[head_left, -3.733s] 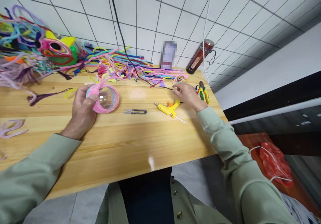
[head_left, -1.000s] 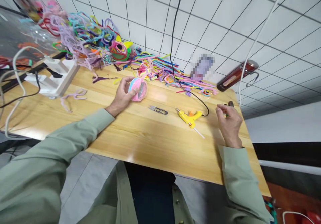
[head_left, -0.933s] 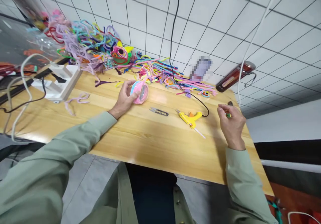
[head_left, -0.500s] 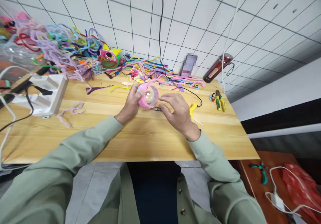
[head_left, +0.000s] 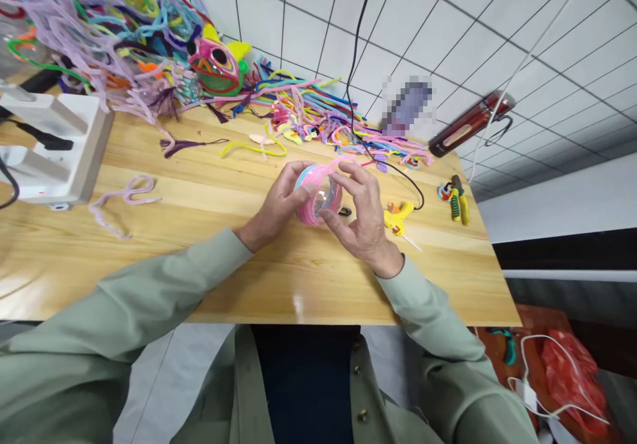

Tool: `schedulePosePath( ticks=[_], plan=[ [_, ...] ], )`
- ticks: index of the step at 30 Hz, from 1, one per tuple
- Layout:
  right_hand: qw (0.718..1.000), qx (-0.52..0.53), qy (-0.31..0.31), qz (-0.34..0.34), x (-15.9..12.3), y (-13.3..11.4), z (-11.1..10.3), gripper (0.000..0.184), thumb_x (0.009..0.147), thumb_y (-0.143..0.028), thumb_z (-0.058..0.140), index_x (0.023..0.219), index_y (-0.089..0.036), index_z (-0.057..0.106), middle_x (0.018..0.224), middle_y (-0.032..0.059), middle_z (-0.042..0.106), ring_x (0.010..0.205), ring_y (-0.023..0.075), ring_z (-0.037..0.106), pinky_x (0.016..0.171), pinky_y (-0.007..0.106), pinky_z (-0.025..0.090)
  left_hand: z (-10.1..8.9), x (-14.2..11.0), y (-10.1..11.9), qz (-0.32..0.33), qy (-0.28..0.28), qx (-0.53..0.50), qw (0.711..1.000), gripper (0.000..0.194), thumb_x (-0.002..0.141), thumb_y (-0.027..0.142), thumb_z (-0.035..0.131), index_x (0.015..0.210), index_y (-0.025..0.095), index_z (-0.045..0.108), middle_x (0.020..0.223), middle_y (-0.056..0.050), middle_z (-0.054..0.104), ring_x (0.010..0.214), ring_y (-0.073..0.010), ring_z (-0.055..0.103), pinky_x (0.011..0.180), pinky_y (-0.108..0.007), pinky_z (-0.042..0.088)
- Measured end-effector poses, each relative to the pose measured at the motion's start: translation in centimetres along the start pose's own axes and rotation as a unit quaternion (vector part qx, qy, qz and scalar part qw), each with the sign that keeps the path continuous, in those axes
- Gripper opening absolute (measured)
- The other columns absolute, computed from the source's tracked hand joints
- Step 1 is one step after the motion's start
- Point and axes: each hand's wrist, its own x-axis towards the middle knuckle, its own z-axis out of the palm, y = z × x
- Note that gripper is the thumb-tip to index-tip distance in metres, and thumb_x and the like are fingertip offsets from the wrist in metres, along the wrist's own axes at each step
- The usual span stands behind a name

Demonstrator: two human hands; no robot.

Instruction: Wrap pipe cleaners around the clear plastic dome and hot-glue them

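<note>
A clear, round container (head_left: 326, 195) wrapped with pink fuzzy pipe cleaner, with a light blue band at its far left side, is held above the wooden table. My left hand (head_left: 279, 205) is closed around its left side, thumb across the pink wrap. On the other side, my right hand (head_left: 365, 215) has its thumb at the lower rim and fingers at the upper rim, near a pink strand (head_left: 343, 160) along the top. A small dark metal item (head_left: 345, 211) shows behind the right hand. Beside that hand lies a yellow glue gun (head_left: 399, 217) with a white stick.
Tangled pipe cleaners (head_left: 114, 39) and a pink fish-like figure (head_left: 216, 66) fill the back left. More strands (head_left: 308, 102) line the wall. A white power strip (head_left: 94, 145) stands left; a red-brown flask (head_left: 470, 125) and yellow-green pliers (head_left: 460, 202) are right. A black cord (head_left: 354, 66) hangs down.
My right hand has come against the container, where before it was slightly apart from its right side. The container has turned a little. The head view has shifted, so the scene sits differently.
</note>
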Motion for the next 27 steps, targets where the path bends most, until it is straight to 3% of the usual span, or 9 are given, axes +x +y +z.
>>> schedulePosePath(
  ticks=[5,12,19,27],
  plan=[
    [1.000,0.022,-0.007,0.002,-0.21,0.00,0.68,0.057,0.111,-0.048,0.072,0.162,-0.032,0.054,0.161,0.0175,0.064,0.151,0.0378,0.064,0.124,0.066,0.058,-0.08,-0.26,0.41,0.012,-0.020,0.042,0.999,0.069,0.096,0.077,0.081,0.138,0.025,0.063,0.141,-0.010,0.073,0.136,-0.0317,0.070,0.121,-0.047,0.058],
    [0.997,0.011,-0.044,0.064,-0.81,-0.24,0.84,0.054,0.108,-0.052,0.073,0.155,-0.035,0.055,0.168,0.0165,0.059,0.159,0.0417,0.057,0.130,0.073,0.052,-0.21,-0.43,0.21,0.015,-0.025,0.067,0.997,0.067,0.097,0.077,0.081,0.139,0.027,0.063,0.145,-0.010,0.073,0.141,-0.0346,0.069,0.120,-0.050,0.061],
    [0.999,0.008,-0.021,0.046,-0.76,-0.42,1.00,0.053,0.107,-0.042,0.071,0.156,-0.034,0.051,0.169,0.0176,0.058,0.160,0.0393,0.058,0.125,0.068,0.058,-0.22,-0.45,0.46,0.015,-0.049,0.088,0.995,0.080,0.089,0.080,0.088,0.142,0.027,0.060,0.148,-0.012,0.071,0.138,-0.0356,0.072,0.114,-0.048,0.065],
    [0.999,0.015,-0.030,0.031,-0.80,0.10,1.08,0.054,0.108,-0.042,0.071,0.157,-0.034,0.050,0.172,0.0173,0.061,0.164,0.0392,0.057,0.131,0.075,0.050,-0.30,-0.40,0.30,0.017,-0.061,0.100,0.993,0.079,0.091,0.077,0.088,0.143,0.026,0.057,0.147,-0.012,0.070,0.136,-0.0341,0.073,0.114,-0.047,0.065]
  ],
)
